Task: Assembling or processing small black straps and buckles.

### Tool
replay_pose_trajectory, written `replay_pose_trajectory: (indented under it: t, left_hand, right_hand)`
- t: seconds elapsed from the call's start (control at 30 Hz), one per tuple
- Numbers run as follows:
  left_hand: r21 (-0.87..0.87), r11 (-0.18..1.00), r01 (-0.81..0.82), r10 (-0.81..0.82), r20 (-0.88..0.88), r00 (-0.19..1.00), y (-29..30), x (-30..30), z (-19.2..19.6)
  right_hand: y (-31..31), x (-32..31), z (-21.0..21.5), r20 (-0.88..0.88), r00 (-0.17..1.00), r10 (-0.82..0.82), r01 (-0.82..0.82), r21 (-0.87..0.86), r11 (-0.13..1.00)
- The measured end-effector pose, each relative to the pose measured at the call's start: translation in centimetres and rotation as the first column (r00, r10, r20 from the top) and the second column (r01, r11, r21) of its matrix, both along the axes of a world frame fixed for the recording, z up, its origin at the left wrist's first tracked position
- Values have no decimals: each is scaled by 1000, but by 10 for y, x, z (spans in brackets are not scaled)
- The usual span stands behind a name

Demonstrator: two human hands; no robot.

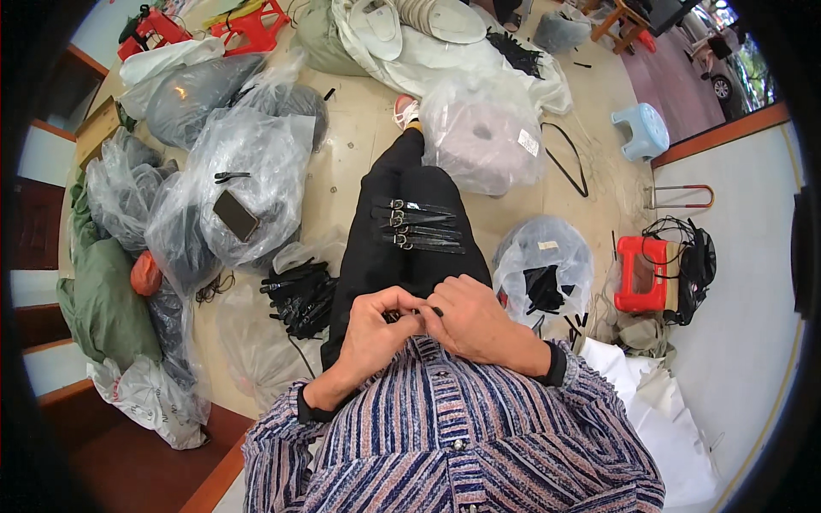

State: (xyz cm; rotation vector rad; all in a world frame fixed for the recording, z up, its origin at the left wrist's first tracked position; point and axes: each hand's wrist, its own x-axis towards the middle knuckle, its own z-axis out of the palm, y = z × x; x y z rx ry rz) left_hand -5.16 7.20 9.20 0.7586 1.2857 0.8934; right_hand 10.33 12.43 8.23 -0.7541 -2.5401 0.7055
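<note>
1. You wear a nubbly knit jacket [453,402], striped in navy, pink and white with round buttons, and smooth black trousers [406,188].
2. On the left, crinkled clear plastic bags [278,158] bulge over dark contents; a flat, rectangular phone [235,215] lies on one. Farther left slumps a soft green cloth sack [107,299].
3. Far ahead, beside your shoe, a puffy clear bag [483,141] wraps a thick, rounded, pinkish bundle.
4. On the right, a round, wrinkled plastic bag [556,244] holds black pieces; beyond it stands a hard red plastic stool [629,299].
5. Across your thighs, black straps [428,229] lie in a row, narrow, flat and slightly glossy, with metal buckles at their left ends.
6. Just left of your leg is a heap of thin black strips [301,297].
7. Near, in your lap, your left hand [374,332] and right hand [479,318] meet, fingers bent, pinching a small black piece [438,311]. Only a dark bit shows at the fingertips; its full shape is hidden.
</note>
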Motion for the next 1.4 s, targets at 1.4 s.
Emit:
replay_pose_trajectory:
  t: [1.4]
  left_hand:
    - [-105, 941, -322, 338, 321, 885, 7, 15, -1]
  right_hand:
    - [-1, -7, -8, -161, 816, -555, -24, -969, 246]
